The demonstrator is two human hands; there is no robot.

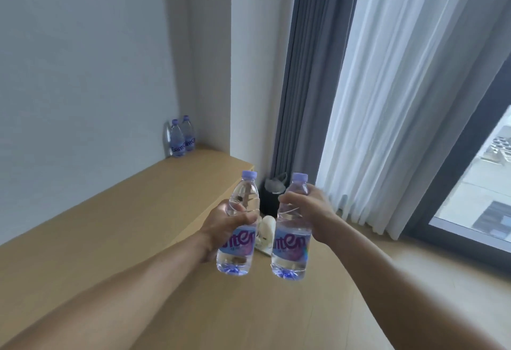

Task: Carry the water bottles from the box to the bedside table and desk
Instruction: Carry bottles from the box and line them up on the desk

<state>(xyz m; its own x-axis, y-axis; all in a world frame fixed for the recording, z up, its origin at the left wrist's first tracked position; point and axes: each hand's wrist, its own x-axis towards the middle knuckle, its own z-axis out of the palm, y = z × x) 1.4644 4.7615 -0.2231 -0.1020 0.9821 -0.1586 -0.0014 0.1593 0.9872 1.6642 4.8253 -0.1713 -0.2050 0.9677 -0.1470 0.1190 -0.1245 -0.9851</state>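
A dark bin (269,197) and a pale object (266,232) at centre are partly hidden behind the held bottles and are hard to identify. At 10 o'clock, 2 water bottles (181,138) are stood touching in the desk's (110,211) far corner. Grey curtains (309,73) are hung at 1 o'clock. A clear, purple-capped left bottle (239,242) is gripped upright in the air by the left hand (221,225), and a matching right bottle (290,242) by the right hand (308,211).

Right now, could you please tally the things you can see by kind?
Water bottles: 4 (left bottle in the left hand, right bottle in the right hand, two bottles standing on the desk)
Curtains: 2 (grey curtain, white curtain)
Bin: 1
Total: 7
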